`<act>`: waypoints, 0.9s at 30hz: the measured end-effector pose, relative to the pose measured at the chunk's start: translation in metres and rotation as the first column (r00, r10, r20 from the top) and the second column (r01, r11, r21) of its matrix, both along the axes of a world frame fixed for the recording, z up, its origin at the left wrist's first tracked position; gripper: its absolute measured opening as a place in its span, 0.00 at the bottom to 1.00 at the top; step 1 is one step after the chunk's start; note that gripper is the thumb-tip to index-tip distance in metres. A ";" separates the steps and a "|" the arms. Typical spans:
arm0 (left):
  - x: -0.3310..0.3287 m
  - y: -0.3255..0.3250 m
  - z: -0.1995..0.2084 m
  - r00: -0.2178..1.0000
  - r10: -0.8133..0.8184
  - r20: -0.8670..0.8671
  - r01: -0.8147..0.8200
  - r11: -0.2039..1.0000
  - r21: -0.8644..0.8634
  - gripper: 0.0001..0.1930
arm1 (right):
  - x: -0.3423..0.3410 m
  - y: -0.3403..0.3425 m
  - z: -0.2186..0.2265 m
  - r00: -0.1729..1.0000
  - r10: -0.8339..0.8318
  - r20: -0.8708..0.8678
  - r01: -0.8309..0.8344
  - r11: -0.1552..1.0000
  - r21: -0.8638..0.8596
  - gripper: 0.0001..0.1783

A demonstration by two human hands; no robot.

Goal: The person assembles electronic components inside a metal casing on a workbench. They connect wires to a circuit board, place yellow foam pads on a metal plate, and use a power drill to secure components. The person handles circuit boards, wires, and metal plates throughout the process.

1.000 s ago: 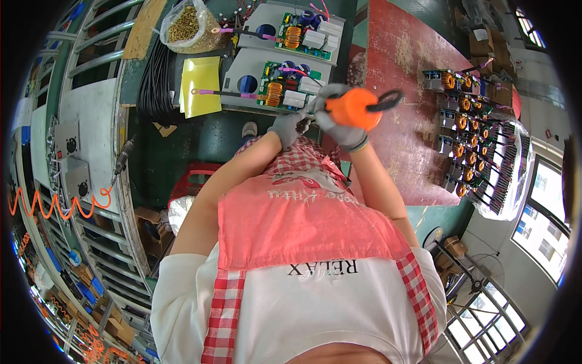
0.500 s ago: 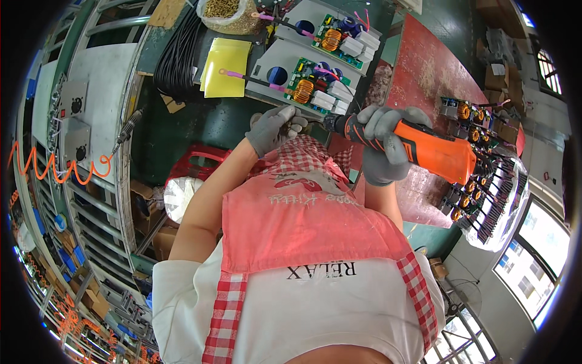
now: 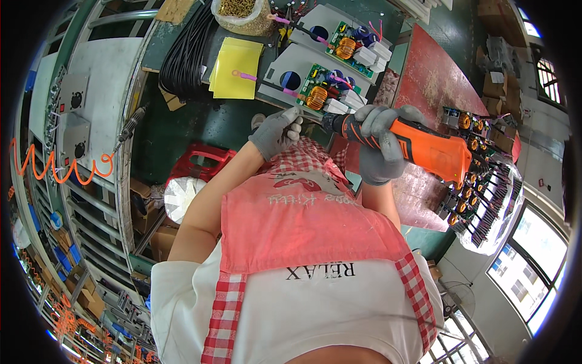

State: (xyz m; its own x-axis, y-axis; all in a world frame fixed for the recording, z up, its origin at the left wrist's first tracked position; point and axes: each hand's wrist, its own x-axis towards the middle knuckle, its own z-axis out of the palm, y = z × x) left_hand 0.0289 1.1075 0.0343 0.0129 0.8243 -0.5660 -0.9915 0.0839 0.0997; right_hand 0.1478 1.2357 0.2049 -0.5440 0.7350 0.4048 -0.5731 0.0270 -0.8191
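My right hand (image 3: pixel 382 148), in a grey glove, grips an orange and black cordless screwdriver (image 3: pixel 433 150) lying nearly level, its nose toward my left. Just left of the nose is my gloved left hand (image 3: pixel 276 134), fingers curled together by the bit's tip; what they hold, if anything, is hidden. Beyond both hands lie two grey metal plates (image 3: pixel 276 73), each with a round hole. Each carries a green circuit board (image 3: pixel 317 91) with a copper coil, blue capacitors and white blocks. A cable with a pink sleeve and ring terminal (image 3: pixel 237 73) reaches across the nearer plate.
Left of the plates are yellow sheets (image 3: pixel 235 73), a bundle of black cables (image 3: pixel 187 57) and a bag of brass-coloured screws (image 3: pixel 244 12). A worn red board (image 3: pixel 427 76) lies right, with several coil assemblies (image 3: pixel 467 182) beyond. A red stool (image 3: pixel 206 159) stands below, left.
The bench things sit slightly farther right and lower in the picture. My left hand has shifted a little right and down. The screwdriver stays in my right hand, its rear end slightly farther left.
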 end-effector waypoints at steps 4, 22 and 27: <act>-0.003 0.004 0.006 1.000 0.017 -0.004 -0.017 1.000 -0.009 0.11 | -0.005 0.001 -0.003 1.000 -0.006 0.007 0.006 1.000 0.005 0.27; -0.012 0.002 0.008 0.977 -0.069 -0.202 0.070 0.998 -0.003 0.17 | -0.018 -0.001 -0.009 0.998 0.059 -0.012 -0.060 0.996 -0.066 0.28; -0.010 0.000 -0.016 0.994 -0.090 -0.061 0.089 0.996 -0.017 0.18 | -0.023 -0.008 -0.017 0.985 -0.041 0.170 0.053 0.996 -0.065 0.26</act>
State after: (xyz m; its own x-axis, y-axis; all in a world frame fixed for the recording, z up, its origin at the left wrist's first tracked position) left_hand 0.0191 1.1079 0.0186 0.0507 0.8135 -0.5794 -0.9719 0.1737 0.1588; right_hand 0.1245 1.2274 0.1881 -0.5641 0.7845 0.2576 -0.4260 -0.0094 -0.9047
